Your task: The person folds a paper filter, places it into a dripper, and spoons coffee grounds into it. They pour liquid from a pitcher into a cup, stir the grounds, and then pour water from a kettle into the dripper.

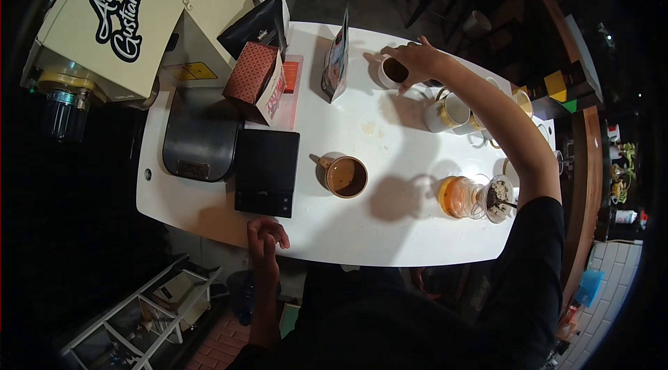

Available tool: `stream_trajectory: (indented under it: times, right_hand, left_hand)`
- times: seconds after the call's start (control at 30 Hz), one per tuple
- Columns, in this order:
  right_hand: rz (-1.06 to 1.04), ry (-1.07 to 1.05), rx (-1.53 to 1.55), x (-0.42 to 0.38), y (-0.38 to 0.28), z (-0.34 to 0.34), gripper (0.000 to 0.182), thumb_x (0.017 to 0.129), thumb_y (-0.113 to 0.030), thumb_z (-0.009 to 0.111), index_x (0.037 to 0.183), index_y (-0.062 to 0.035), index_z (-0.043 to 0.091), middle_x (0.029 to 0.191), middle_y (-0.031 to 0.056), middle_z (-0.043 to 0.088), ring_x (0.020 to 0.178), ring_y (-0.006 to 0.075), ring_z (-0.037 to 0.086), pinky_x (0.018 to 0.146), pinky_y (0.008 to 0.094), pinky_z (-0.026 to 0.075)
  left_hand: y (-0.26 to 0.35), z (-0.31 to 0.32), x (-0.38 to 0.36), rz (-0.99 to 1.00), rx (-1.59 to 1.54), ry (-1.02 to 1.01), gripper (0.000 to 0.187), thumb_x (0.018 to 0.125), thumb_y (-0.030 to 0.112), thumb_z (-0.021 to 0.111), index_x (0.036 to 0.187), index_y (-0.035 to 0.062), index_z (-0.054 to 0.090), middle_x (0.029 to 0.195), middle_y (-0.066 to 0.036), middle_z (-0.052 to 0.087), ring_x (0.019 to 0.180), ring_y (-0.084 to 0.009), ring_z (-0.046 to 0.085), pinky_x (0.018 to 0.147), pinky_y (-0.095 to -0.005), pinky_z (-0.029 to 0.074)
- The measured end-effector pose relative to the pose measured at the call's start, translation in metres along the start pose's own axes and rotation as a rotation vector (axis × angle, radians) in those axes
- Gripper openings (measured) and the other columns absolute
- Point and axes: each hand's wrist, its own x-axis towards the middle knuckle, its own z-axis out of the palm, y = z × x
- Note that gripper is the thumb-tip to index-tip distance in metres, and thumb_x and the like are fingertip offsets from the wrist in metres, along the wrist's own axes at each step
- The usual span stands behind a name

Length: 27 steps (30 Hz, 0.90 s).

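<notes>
My right hand (416, 64) reaches to the far side of the white table (334, 238), its fingers and thumb around the rim of a white cup (383, 75) with a dark inside. Close by that hand, a white and yellow mug (444, 114) stands among several other cups, partly hidden by my forearm. My left hand (267, 236) is at the near table edge, below a black scale (267, 174). Its fingers are loosely bent and apart, with nothing seen in them. A brown mug (346, 177) with a little brown liquid stands mid-table.
A glass coffee server (456, 196) with amber liquid stands at the right, beside a dripper (498, 197) holding dark grounds. On the left are a cream grinder (156, 5), a patterned box (252, 74) and a black bag (261, 26). An upright pouch (336, 60) stands at the back.
</notes>
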Motion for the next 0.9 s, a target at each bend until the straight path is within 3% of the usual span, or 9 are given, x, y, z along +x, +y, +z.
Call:
stream_trajectory:
  times: [0.13, 0.3, 0.47, 0.63, 0.67, 0.77, 0.9]
  right_hand:
    - [0.024, -0.003, -0.005, -0.014, -0.008, -0.026, 0.108, 0.060, -0.043, 0.091, 0.150, -0.0224, 0.037, 0.129, 0.0127, 0.064, 0.127, 0.0342, 0.056, 0.111, 0.0652, 0.027]
    - [0.043, 0.019, 0.025, -0.054, -0.012, -0.070, 0.101, 0.065, -0.046, 0.089, 0.148, -0.0203, 0.038, 0.137, 0.0119, 0.058, 0.131, 0.0330, 0.053, 0.111, 0.0600, 0.027]
    - [0.025, 0.193, 0.026, -0.123, -0.025, -0.101, 0.073, 0.076, -0.038, 0.083, 0.139, -0.0163, 0.051, 0.134, 0.0108, 0.057, 0.129, 0.0325, 0.053, 0.114, 0.0492, 0.032]
    - [0.048, 0.313, 0.081, -0.232, -0.068, -0.124, 0.059, 0.087, -0.033, 0.075, 0.137, -0.0128, 0.052, 0.135, 0.0106, 0.055, 0.131, 0.0340, 0.050, 0.113, 0.0477, 0.041]
    - [0.077, 0.353, 0.071, -0.256, -0.078, -0.121, 0.059, 0.086, -0.032, 0.076, 0.136, -0.0116, 0.052, 0.135, 0.0107, 0.055, 0.130, 0.0342, 0.050, 0.112, 0.0475, 0.042]
    - [0.043, 0.507, 0.036, -0.331, -0.105, -0.101, 0.059, 0.082, -0.028, 0.078, 0.132, -0.0089, 0.055, 0.132, 0.0128, 0.056, 0.126, 0.0356, 0.052, 0.108, 0.0482, 0.045]
    - [0.132, 0.474, 0.354, -0.431, -0.166, -0.075, 0.059, 0.076, -0.027, 0.083, 0.126, -0.0037, 0.061, 0.120, 0.0172, 0.060, 0.115, 0.0368, 0.060, 0.097, 0.0452, 0.050]
  left_hand:
    - [0.006, 0.000, 0.005, 0.034, 0.020, -0.068, 0.055, 0.100, 0.053, 0.053, 0.122, 0.0033, 0.043, 0.086, -0.007, 0.053, 0.071, -0.0125, 0.051, 0.065, -0.0278, 0.042]
    - [0.020, 0.002, 0.012, 0.039, 0.056, -0.115, 0.039, 0.104, 0.037, 0.047, 0.122, 0.0026, 0.042, 0.081, -0.008, 0.053, 0.071, -0.0128, 0.050, 0.067, -0.0286, 0.043]
    - [0.034, 0.011, 0.023, 0.097, 0.083, -0.191, 0.034, 0.105, 0.032, 0.046, 0.122, 0.0027, 0.042, 0.080, -0.008, 0.054, 0.070, -0.0128, 0.050, 0.067, -0.0285, 0.042]
    - [0.051, 0.019, 0.035, 0.152, 0.035, -0.337, 0.032, 0.105, 0.034, 0.047, 0.117, 0.0035, 0.047, 0.082, -0.006, 0.054, 0.072, -0.0108, 0.049, 0.067, -0.0261, 0.041]
    - [0.051, 0.021, 0.035, 0.150, 0.002, -0.357, 0.026, 0.106, 0.028, 0.046, 0.115, 0.0037, 0.049, 0.085, -0.004, 0.053, 0.073, -0.0098, 0.048, 0.067, -0.0254, 0.041]
    - [0.059, 0.026, 0.038, 0.161, 0.017, -0.445, 0.028, 0.108, 0.030, 0.042, 0.114, 0.0032, 0.049, 0.087, -0.007, 0.053, 0.075, -0.0118, 0.050, 0.069, -0.0271, 0.043]
    - [0.064, 0.034, 0.042, 0.158, 0.031, -0.561, 0.031, 0.109, 0.032, 0.040, 0.111, 0.0025, 0.051, 0.086, -0.006, 0.053, 0.075, -0.0116, 0.050, 0.071, -0.0270, 0.042]
